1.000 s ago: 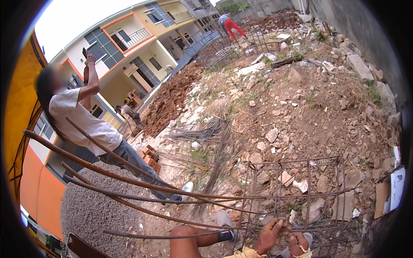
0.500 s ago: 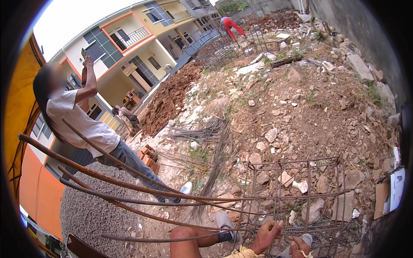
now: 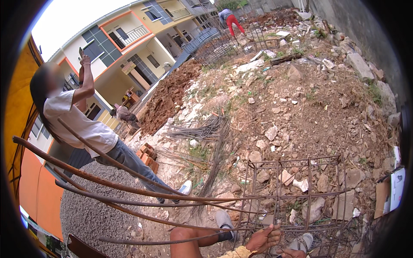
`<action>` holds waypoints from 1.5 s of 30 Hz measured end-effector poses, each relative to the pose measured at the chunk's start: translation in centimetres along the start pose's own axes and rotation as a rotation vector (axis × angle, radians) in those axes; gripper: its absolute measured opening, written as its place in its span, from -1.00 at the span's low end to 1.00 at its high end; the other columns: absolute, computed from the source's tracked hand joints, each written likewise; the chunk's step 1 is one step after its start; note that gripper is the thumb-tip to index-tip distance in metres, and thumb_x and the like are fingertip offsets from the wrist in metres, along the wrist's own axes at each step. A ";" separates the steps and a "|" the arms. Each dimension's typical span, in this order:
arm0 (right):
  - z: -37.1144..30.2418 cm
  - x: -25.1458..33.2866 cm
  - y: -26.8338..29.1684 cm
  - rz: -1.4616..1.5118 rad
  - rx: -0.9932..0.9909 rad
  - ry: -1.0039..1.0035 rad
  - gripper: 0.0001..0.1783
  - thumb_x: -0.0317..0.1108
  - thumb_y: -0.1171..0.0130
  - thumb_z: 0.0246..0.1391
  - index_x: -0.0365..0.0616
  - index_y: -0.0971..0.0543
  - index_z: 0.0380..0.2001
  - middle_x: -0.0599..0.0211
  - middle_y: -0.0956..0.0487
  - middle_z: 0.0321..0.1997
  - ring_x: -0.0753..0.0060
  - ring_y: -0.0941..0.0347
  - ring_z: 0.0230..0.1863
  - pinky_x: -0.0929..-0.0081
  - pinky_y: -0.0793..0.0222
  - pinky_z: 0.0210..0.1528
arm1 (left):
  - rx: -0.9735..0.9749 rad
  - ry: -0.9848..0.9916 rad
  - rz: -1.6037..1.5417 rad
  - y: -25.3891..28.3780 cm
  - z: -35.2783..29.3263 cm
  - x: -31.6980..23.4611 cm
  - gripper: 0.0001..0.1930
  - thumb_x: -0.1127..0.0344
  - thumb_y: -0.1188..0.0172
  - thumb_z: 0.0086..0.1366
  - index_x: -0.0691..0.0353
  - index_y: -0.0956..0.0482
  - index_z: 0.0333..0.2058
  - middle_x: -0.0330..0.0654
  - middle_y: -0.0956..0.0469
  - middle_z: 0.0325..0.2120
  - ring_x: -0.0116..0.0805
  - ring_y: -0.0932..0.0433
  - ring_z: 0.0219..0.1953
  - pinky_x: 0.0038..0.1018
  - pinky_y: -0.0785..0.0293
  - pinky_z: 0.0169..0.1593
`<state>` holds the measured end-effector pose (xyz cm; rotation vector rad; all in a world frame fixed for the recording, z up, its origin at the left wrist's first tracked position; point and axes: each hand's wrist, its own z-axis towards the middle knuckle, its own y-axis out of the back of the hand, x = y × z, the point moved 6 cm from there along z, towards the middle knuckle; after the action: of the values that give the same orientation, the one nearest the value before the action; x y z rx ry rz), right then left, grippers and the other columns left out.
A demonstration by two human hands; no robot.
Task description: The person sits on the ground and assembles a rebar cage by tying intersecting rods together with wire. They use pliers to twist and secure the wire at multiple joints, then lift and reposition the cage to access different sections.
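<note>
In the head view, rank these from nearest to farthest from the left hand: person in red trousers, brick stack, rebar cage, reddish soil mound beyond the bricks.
From the left hand:
1. Rebar cage: right by the hand, ahead and rightward.
2. Brick stack: ahead, to the left.
3. Reddish soil mound: left, beyond the bricks.
4. Person in red trousers: far back, upper middle.
</note>
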<state>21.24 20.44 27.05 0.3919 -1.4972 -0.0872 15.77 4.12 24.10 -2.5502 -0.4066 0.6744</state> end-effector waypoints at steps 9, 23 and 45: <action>1.4 1.6 0.6 0.019 0.002 -0.075 -0.73 -0.20 -0.03 0.25 -0.04 -0.60 -0.11 0.14 -0.58 -0.44 0.22 -0.49 -0.46 0.31 -0.39 -0.34 | -0.014 -0.114 0.308 0.8 -1.3 -0.1 -0.44 -0.05 0.00 0.41 0.15 -0.27 0.25 -0.17 -0.48 0.02 -0.36 -0.53 -0.01 -0.39 -0.45 0.05; 2.5 0.0 4.9 -0.128 -0.015 -0.320 -0.70 -0.17 -0.11 0.18 -0.05 -0.58 -0.10 -0.07 -0.60 -0.21 -0.06 -0.53 -0.09 0.13 -0.42 -0.06 | -0.152 0.016 1.513 22.8 -2.5 -5.8 -0.38 -0.19 -0.06 0.30 0.22 -0.50 0.09 0.02 -0.52 -0.01 -0.11 -0.49 0.05 -0.27 -0.38 0.11; 12.4 -3.5 -1.1 -0.417 0.164 -0.556 -0.71 -0.21 0.03 0.18 -0.05 -0.54 -0.11 0.01 -0.62 -0.20 -0.09 -0.57 -0.17 0.04 -0.46 -0.07 | 0.114 -0.158 1.210 14.2 5.7 -17.1 -0.54 0.15 -0.15 0.36 0.26 -0.41 0.14 -0.24 -0.55 -0.13 -0.48 -0.52 -0.16 -0.54 -0.47 -0.14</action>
<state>8.94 18.01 23.66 0.8605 -1.9535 -0.4338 0.78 -12.48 19.07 -2.4168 1.1954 1.2203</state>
